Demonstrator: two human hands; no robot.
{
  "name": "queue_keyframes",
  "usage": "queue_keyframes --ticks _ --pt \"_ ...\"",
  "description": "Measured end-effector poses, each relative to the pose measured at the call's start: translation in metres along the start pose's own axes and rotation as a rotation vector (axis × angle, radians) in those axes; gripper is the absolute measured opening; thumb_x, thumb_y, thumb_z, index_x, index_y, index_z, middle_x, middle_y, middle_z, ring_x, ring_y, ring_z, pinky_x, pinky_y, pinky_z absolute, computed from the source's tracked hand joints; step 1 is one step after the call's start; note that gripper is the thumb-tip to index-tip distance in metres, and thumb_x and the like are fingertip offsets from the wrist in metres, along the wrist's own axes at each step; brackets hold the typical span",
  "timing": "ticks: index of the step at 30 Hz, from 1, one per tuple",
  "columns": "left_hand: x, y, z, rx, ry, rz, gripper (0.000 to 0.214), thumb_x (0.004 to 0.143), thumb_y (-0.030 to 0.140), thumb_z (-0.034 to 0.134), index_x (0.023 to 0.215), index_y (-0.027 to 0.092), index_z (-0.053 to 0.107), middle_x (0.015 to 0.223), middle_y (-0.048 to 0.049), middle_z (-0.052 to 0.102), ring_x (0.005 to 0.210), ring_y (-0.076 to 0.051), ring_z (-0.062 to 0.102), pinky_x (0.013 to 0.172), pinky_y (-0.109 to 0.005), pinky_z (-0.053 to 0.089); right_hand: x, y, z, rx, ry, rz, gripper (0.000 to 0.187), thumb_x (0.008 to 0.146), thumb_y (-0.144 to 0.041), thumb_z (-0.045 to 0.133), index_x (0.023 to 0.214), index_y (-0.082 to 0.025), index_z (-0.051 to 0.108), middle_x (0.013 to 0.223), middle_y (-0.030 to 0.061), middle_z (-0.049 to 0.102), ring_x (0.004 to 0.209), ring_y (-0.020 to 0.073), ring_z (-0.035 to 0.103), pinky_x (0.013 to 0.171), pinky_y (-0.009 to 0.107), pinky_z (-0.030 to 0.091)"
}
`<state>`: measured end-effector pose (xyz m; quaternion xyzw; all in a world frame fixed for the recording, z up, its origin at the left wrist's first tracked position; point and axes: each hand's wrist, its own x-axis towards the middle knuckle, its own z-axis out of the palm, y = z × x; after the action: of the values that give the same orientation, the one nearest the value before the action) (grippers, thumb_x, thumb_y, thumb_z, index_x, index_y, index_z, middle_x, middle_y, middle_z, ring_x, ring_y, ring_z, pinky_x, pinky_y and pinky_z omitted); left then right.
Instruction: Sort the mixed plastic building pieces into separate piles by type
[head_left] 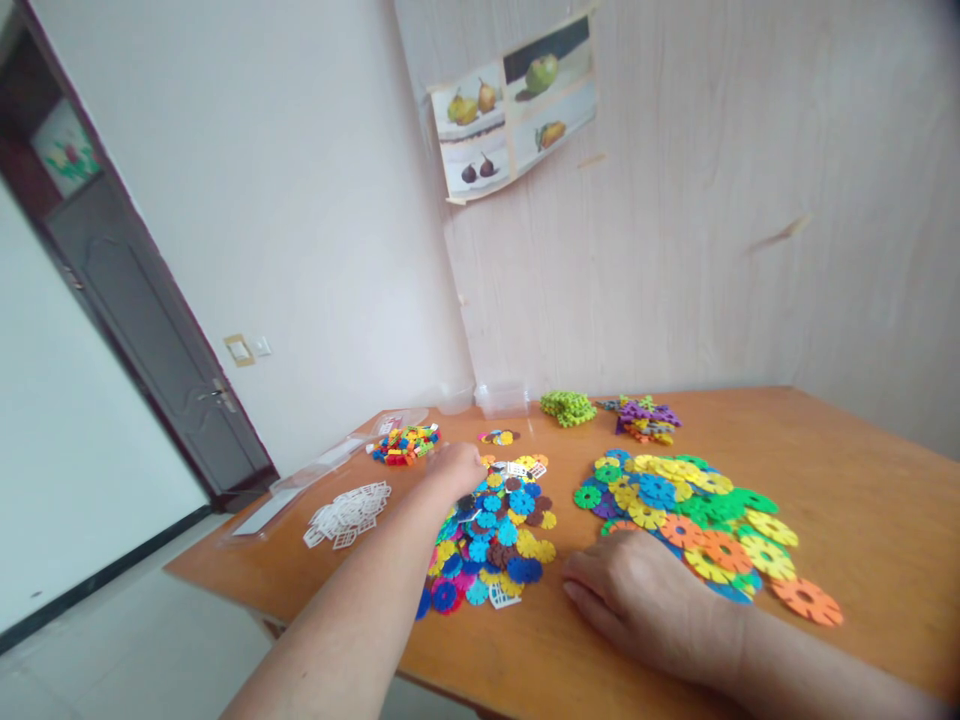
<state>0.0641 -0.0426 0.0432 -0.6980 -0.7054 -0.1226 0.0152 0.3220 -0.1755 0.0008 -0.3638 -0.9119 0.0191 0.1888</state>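
My left hand reaches forward over the far edge of a pile of small colourful snowflake discs, close to a heap of small colourful bricks. I see only its back; its fingers are hidden. My right hand rests palm down on the wooden table, fingers pointing left and holding nothing. It lies at the near edge of a pile of larger colourful discs.
White lattice pieces lie at the left, by a clear plastic lid. At the back stand clear containers, a green cluster and a purple mixed heap. The table's left edge drops to the floor; walls close the far side.
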Motion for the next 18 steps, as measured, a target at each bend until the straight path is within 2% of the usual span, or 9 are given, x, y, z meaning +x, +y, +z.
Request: queue_keyframes --ticks 4,7,10,13,18 --pt "0.003 -0.007 0.001 -0.041 0.060 -0.034 0.010 0.070 0.026 0.062 0.066 0.022 0.070 0.073 -0.0078 0.072 0.081 -0.023 0.065 0.076 -0.031 0.043 0.000 0.001 0.001 -0.011 -0.001 -0.009 0.023 0.093 -0.026 0.044 0.078 -0.023 0.061 0.073 0.0017 0.070 0.064 0.0153 0.062 0.059 0.028 0.032" --pt "0.006 -0.018 0.003 -0.165 0.079 -0.069 0.012 0.071 0.025 0.060 0.071 0.021 0.071 0.081 -0.0060 0.073 0.078 -0.020 0.064 0.070 -0.027 0.043 -0.001 0.001 0.001 0.003 0.005 -0.019 0.022 0.093 -0.026 0.045 0.078 -0.022 0.061 0.073 0.0017 0.070 0.064 0.0148 0.062 0.058 0.028 0.032" --pt "0.009 -0.034 0.002 -0.252 0.079 -0.098 0.014 0.073 0.024 0.057 0.072 0.019 0.070 0.079 -0.0039 0.073 0.072 -0.016 0.062 0.062 -0.023 0.042 -0.001 0.001 0.001 0.022 0.002 -0.020 0.022 0.093 -0.025 0.045 0.078 -0.023 0.061 0.074 0.0013 0.070 0.065 0.0146 0.062 0.059 0.028 0.033" --pt "0.008 -0.057 -0.005 -0.316 0.116 -0.167 0.013 0.074 0.023 0.057 0.073 0.018 0.068 0.072 -0.0022 0.069 0.068 -0.015 0.060 0.058 -0.022 0.041 -0.001 0.000 0.000 0.029 -0.014 -0.022 0.021 0.093 -0.025 0.044 0.080 -0.024 0.061 0.075 0.0007 0.070 0.066 0.0149 0.062 0.059 0.028 0.034" --pt "-0.002 -0.113 -0.029 -0.390 0.192 -0.342 0.011 0.072 0.026 0.060 0.075 0.018 0.066 0.063 -0.0001 0.062 0.061 -0.014 0.057 0.053 -0.022 0.039 0.001 0.002 0.002 0.029 -0.033 -0.022 0.026 0.095 -0.028 0.041 0.079 -0.024 0.061 0.074 0.0026 0.069 0.068 0.0166 0.063 0.061 0.029 0.037"
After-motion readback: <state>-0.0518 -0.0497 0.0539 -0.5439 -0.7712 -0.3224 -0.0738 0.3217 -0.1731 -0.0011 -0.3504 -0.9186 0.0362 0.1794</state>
